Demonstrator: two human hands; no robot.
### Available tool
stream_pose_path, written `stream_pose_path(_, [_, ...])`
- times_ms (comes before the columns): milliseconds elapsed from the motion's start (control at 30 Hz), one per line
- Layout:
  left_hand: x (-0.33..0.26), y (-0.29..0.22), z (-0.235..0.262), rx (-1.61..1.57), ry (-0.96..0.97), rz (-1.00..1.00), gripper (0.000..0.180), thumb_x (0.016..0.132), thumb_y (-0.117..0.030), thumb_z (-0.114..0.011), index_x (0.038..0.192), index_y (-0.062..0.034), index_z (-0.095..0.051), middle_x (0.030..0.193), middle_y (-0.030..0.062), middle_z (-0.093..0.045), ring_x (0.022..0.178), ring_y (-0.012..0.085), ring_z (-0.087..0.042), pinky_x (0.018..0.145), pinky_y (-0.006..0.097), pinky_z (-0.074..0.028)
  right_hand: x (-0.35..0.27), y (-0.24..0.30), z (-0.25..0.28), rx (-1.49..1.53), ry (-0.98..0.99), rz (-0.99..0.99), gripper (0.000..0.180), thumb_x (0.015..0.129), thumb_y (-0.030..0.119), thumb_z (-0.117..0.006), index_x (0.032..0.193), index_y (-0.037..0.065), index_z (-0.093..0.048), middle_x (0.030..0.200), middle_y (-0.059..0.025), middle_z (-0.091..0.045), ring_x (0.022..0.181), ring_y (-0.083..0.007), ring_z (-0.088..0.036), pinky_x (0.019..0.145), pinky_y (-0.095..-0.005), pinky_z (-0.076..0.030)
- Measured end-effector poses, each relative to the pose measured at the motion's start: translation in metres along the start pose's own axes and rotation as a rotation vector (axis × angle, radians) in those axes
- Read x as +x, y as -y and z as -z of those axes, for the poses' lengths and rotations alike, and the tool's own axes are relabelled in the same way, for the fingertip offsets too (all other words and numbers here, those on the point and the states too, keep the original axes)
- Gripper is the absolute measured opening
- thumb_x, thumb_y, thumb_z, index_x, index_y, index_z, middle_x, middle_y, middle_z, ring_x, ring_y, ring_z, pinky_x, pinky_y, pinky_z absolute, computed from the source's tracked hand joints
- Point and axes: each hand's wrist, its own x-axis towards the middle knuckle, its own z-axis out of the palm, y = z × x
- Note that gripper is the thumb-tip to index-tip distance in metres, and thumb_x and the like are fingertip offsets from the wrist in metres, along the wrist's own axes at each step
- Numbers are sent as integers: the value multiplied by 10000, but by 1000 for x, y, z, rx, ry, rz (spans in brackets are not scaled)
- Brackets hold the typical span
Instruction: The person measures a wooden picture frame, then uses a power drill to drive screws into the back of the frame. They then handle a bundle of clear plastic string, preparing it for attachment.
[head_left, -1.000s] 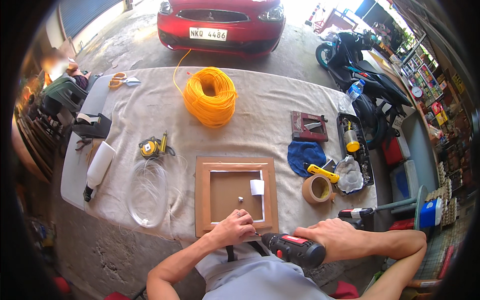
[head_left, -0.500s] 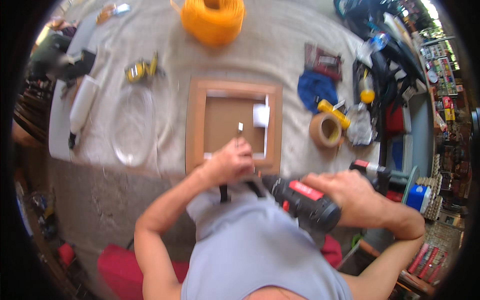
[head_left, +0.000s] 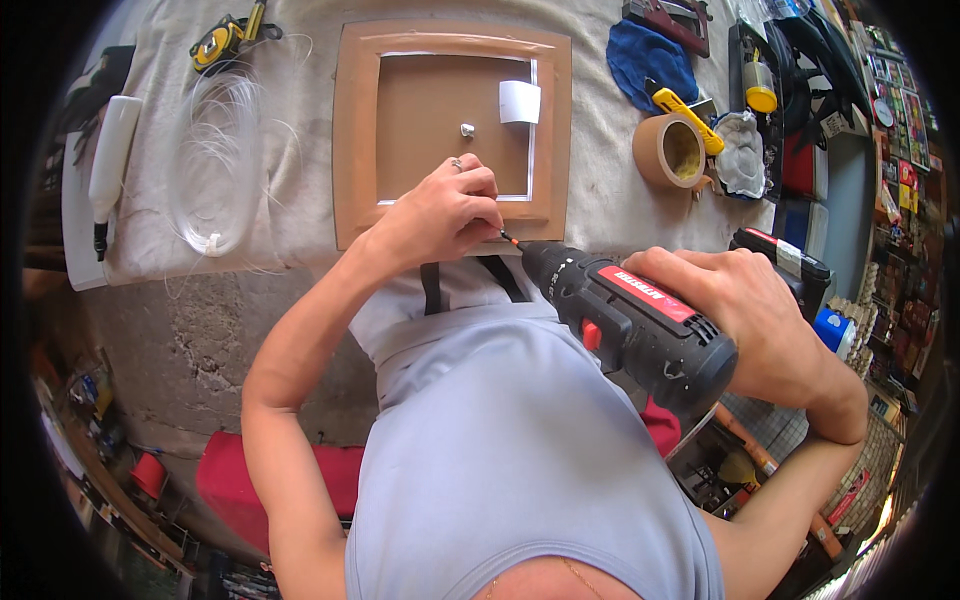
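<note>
My right hand [head_left: 735, 300] is wrapped round a black and red cordless drill [head_left: 640, 325], held level with its chuck pointing left. A thin bit with an orange band [head_left: 514, 241] sticks out of the chuck. Just at its tip, my left hand [head_left: 450, 208] pinches what looks like a small dark screw [head_left: 504, 234], mostly covered by the fingers. Beneath and beyond the left hand lies a brown square frame [head_left: 357, 130] with a brown backing. On the backing rest a small silvery metal piece [head_left: 467, 130] and a curled white paper label [head_left: 519, 102].
Left on the cloth-covered table [head_left: 300, 180] lie a coil of clear line [head_left: 185, 170], a white bottle [head_left: 115, 160] and a yellow tape measure [head_left: 218, 45]. Tape roll [head_left: 662, 152], yellow cutter [head_left: 690, 120], blue cloth [head_left: 650, 65] and a dark red stapler-like tool [head_left: 670, 22] lie right.
The view has tilted, so the table things sit higher and the orange coil is out of sight. The left fingers have come to the drill bit's tip; the drill stays in the right hand.
</note>
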Motion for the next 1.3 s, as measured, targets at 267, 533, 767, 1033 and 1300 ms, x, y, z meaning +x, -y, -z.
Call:
stream_pose_path(267, [-1,1,-2,74,13,-55,122,701,-96,-753,764,-131,-654,850,9,-527,869,199,-526,752,338,-407,2,2,-1,-104,58,-3,560,637,325,-764,1067,62,-521,813,-143,-636,723,-350,-641,606,-428,-476])
stream_pose_path(533, [-1,-1,-2,84,3,-61,136,697,-95,-750,770,-137,-645,852,7,-517,865,198,-517,738,339,-397,4,7,2,-158,77,-17,563,598,239,-766,1094,66,-565,849,-120,-643,716,-323,-639,608,-390,-479])
stream_pose_path(767, [0,-1,-3,98,6,-65,147,688,-93,-751,766,-137,-634,841,5,-509,863,196,-515,739,338,-396,5,10,3,-204,123,-36,568,606,250,-762,1107,71,-561,825,-117,-633,715,-320,-638,602,-390,-479])
stream_pose_path(1033, [-1,-3,0,131,18,-95,129,684,-89,-725,761,-121,-626,848,11,-520,880,196,-521,757,335,-404,5,14,-2,-365,104,58,585,627,211,-736,1158,90,-523,855,-92,-597,701,-301,-642,606,-394,-492])
stream_pose_path(1300, [6,-3,4,255,146,-144,122,711,-116,-697,814,-139,-636,871,46,-538,913,253,-535,829,386,-421,8,20,16,-402,164,131,412,699,113,-662,1075,50,-505,870,-144,-627,712,-320,-677,578,-413,-529])
